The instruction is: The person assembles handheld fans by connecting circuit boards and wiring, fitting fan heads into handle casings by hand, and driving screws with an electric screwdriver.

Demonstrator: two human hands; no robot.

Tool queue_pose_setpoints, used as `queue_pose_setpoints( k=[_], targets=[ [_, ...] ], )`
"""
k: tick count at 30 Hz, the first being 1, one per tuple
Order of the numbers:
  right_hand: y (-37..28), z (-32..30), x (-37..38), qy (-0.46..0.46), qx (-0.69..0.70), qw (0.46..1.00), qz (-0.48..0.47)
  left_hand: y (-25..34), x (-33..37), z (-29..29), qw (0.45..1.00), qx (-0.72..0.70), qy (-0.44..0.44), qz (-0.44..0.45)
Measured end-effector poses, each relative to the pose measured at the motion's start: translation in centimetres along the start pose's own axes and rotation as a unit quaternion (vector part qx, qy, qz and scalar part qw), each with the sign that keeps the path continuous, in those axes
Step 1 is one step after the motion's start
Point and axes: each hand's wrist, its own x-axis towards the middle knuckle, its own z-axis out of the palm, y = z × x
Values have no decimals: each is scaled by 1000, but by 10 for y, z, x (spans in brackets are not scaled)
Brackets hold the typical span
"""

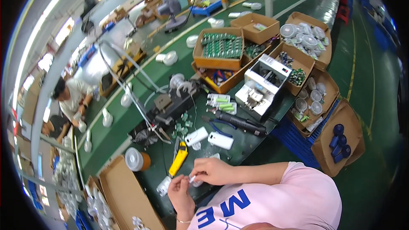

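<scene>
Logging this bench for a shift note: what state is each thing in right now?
Left hand: pinching a small white part.
Right hand: gripping the same part.
Yellow tool: lying flat, untouched.
Green-board box: open, full.
Blue-cap box: open, few caps.

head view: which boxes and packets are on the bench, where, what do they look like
Open brown cardboard box of green circuit boards: far centre of the bench.
Open brown cardboard box of round white parts: far right.
Open brown cardboard box of dark blue cylinders: right, past the bench edge.
Small clear packets with green inserts: mid-bench.
</scene>
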Motion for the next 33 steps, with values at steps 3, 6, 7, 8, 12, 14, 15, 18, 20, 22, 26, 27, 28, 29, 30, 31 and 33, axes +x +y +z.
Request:
queue_pose_setpoints(
  k=[3, 6, 7, 8, 12, 14, 15, 18, 20, 22, 26, 27, 28, 29, 30, 31, 33],
  targets=[
    [2, 4, -3, 11, 14, 1000, -12, -3, -1, -5, 1000, 4, -14, 8],
    [3, 4, -9, 22, 13, 999, -22, -12, -2, -16, 996, 79, -34, -29],
    [3, 3, -11, 23, 22, 999, -12, -9, -5, -12, 995, 83, -34, -42],
    [3, 1, -12, 24, 22, 999, -15, -4, -8, -7, 994, 95, -38, -38],
    [1, -4, -19, 43, 43, 998, -11, 0, -8, 1, 989, 125, -67, -42],
    [-1, -5, -21, 60, 22, 998, -6, 2, -11, 9, 993, 99, -43, -50],
    [-3, -7, -22, 62, 23, 998, -7, 2, -10, 10, 993, 101, -44, -48],
    [-7, -10, -25, 70, 16, 997, -26, -2, -6, 7, 992, 104, -51, -51],
    [-7, -9, -26, 89, 17, 995, -46, -2, -5, 7, 992, 90, -78, -41],
    [-5, -4, -28, 109, 19, 992, -54, -2, -6, 9, 991, 112, -63, -39],
    [-7, 2, -30, 158, 5, 985, -68, -6, -12, 16, 990, 132, -42, -16],
    [-7, 3, -30, 155, 6, 986, -66, -6, -13, 20, 990, 131, -41, -5],
    [-6, 5, -30, 166, -6, 985, -50, -5, -17, 23, 979, 197, -45, 33],
    [-5, 5, -30, 178, -19, 983, -35, -3, -22, 28, 975, 211, -57, 52],
    [-5, 3, -29, 180, -17, 983, -36, -2, -27, 32, 970, 223, -68, 71],
    [-5, 1, -30, 176, -17, 984, -35, -5, -23, 23, 968, 209, -132, 44],
    [-5, -2, -30, 183, 1, 983, -27, 7, -31, 21, 963, 195, -186, 9]
  ],
)
